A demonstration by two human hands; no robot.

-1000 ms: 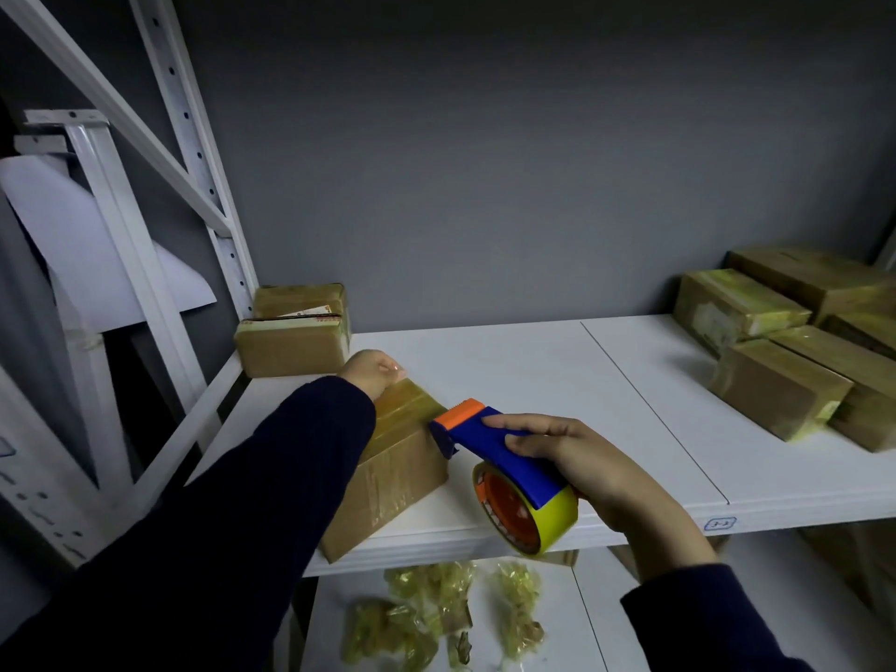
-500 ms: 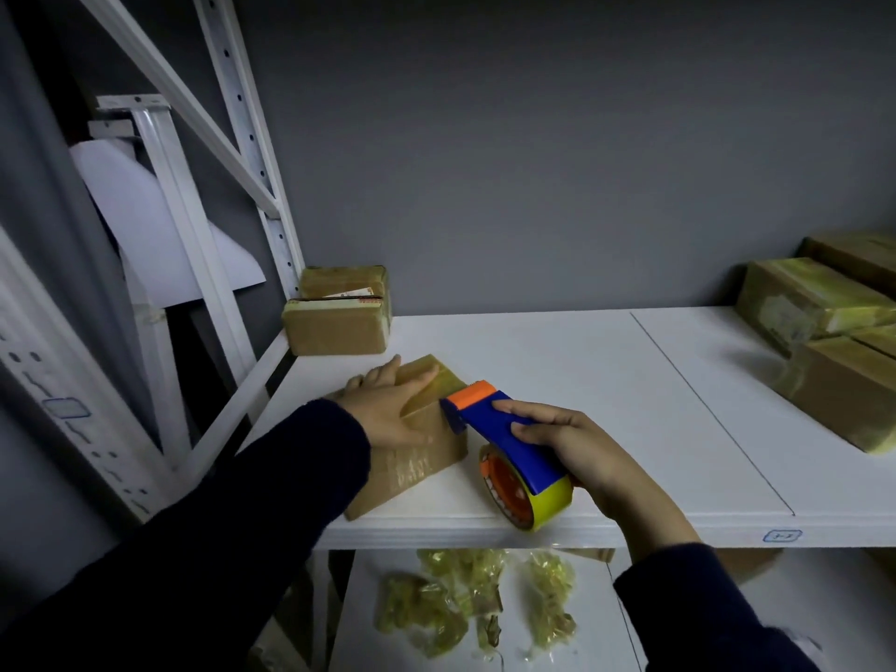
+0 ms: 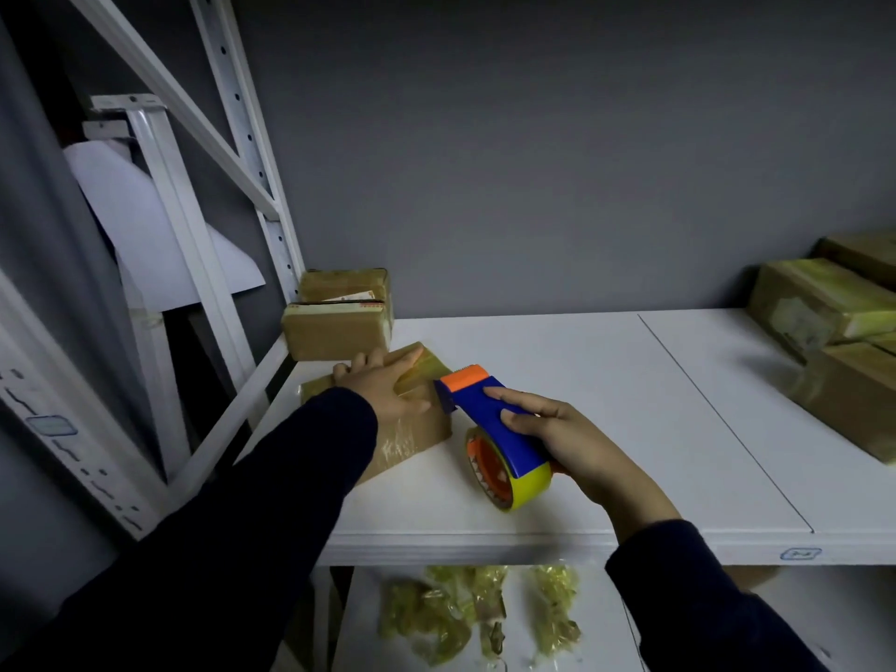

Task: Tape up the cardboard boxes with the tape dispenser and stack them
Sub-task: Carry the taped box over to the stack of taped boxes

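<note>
Left side: we are pressing our left hand (image 3: 383,385) flat on the box (image 3: 412,431), fingers straight and spread across its taped top.
Right side: we are gripping the dispenser (image 3: 489,419) in our right hand (image 3: 565,441), fingers curled over the blue handle.
Contact: the dispenser's orange nose is meeting the box's right end, just beside our left thumb. Its yellow roll (image 3: 531,487) is hanging low over the shelf (image 3: 606,380); we cannot tell if it is touching.
Box spot: the box is lying at an angle near the shelf's front left, glossy with tape, and our left sleeve is covering part of it.
Back corner: a stack (image 3: 339,322) of two boxes is sitting just behind it.
Far right: a pile (image 3: 824,308) of taped boxes is crowding the shelf's end, well apart from our hands.
Down below: crumpled scraps (image 3: 460,613) of tape are lying on the lower level.
</note>
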